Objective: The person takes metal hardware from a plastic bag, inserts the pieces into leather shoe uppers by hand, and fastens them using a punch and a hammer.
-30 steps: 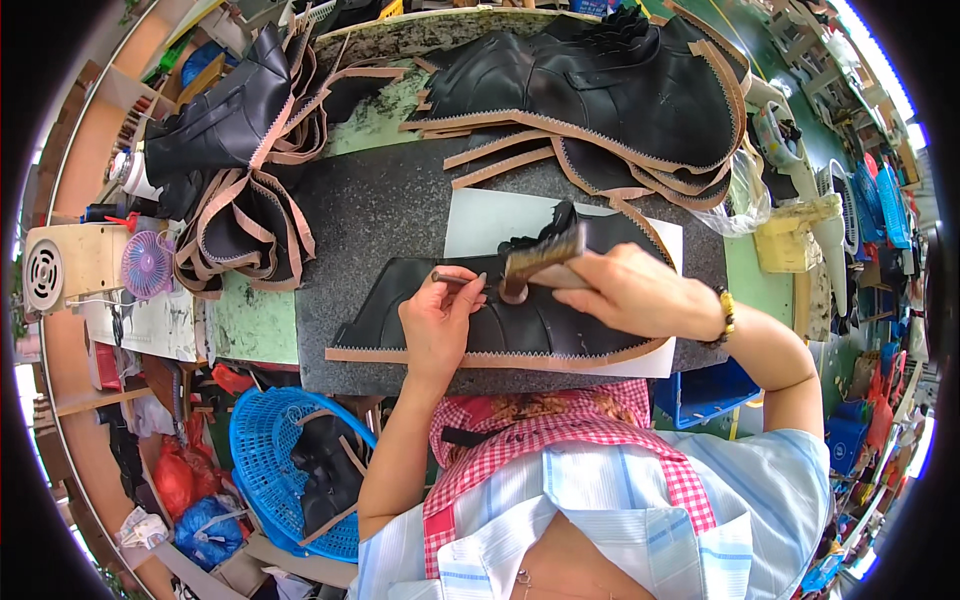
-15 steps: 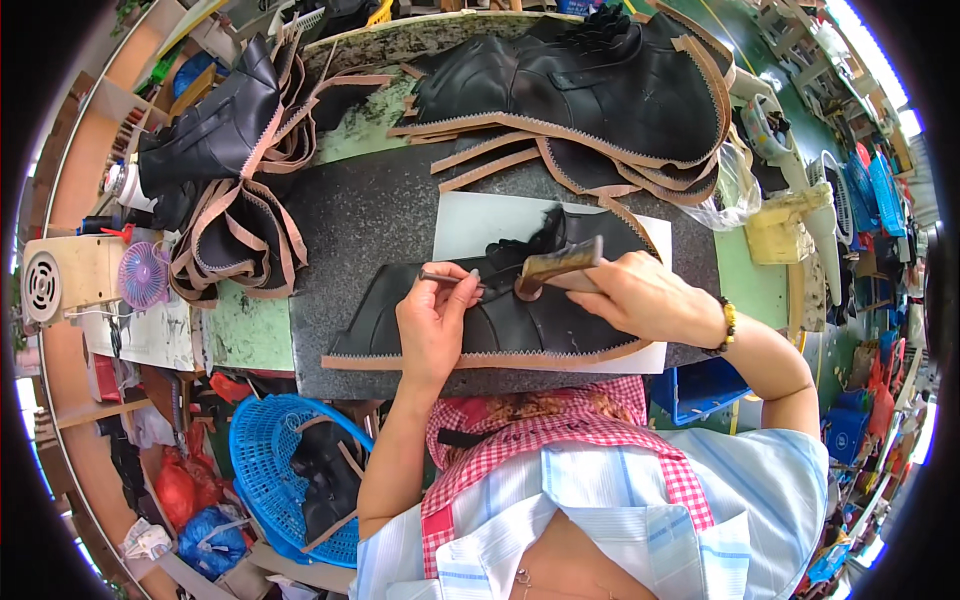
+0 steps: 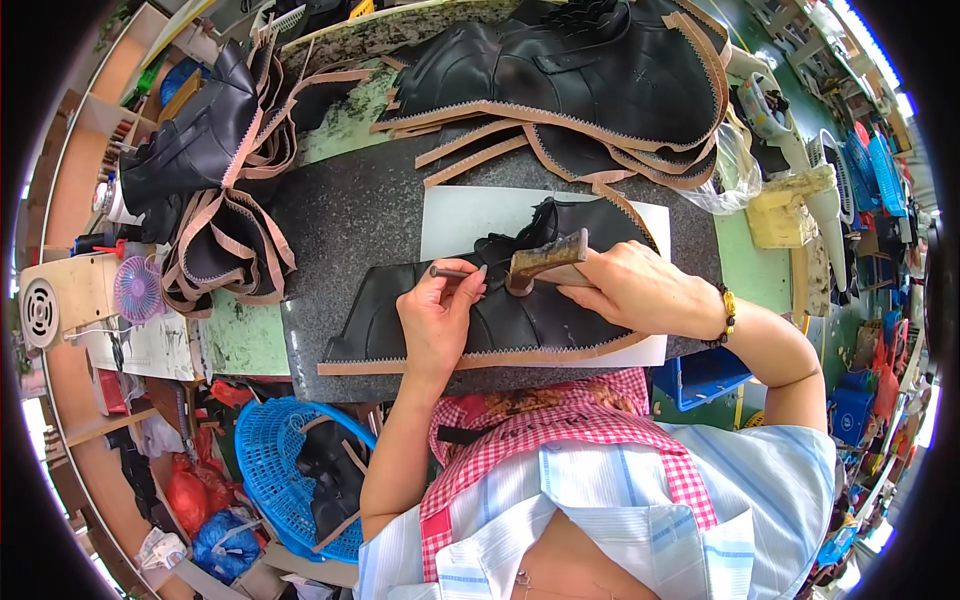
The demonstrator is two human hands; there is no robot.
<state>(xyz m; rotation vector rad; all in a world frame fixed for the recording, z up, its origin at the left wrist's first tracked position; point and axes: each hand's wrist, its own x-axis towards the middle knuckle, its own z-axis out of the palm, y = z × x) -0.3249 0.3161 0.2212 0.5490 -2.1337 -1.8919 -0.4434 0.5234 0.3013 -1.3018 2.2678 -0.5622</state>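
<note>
A black leather shoe upper (image 3: 385, 325) with a tan zigzag-stitched edge lies flat on a white sheet (image 3: 455, 222) and a dark stone slab (image 3: 350, 215). My left hand (image 3: 432, 325) pinches a thin metal rod (image 3: 450, 273) above the upper; its other end is hard to make out. In my right hand (image 3: 645, 290) is a hammer (image 3: 550, 258), gripped by its handle. The hammer's head is low over the middle of the upper, just right of my left fingertips. Whether it touches the leather, I cannot tell. Ruffled black trim (image 3: 520, 240) sits behind it.
Stacked black uppers (image 3: 600, 100) lie along the slab's far side. More uppers (image 3: 200, 140) are heaped at the left, near a small purple fan (image 3: 143, 290). A blue basket (image 3: 260, 450) stands below left, a blue bin (image 3: 700, 380) below right. A yellowish block (image 3: 790, 215) is at the right.
The whole view has shifted slightly. Both hands keep their holds, and the hammer and rod stay in nearly the same place over the upper.
</note>
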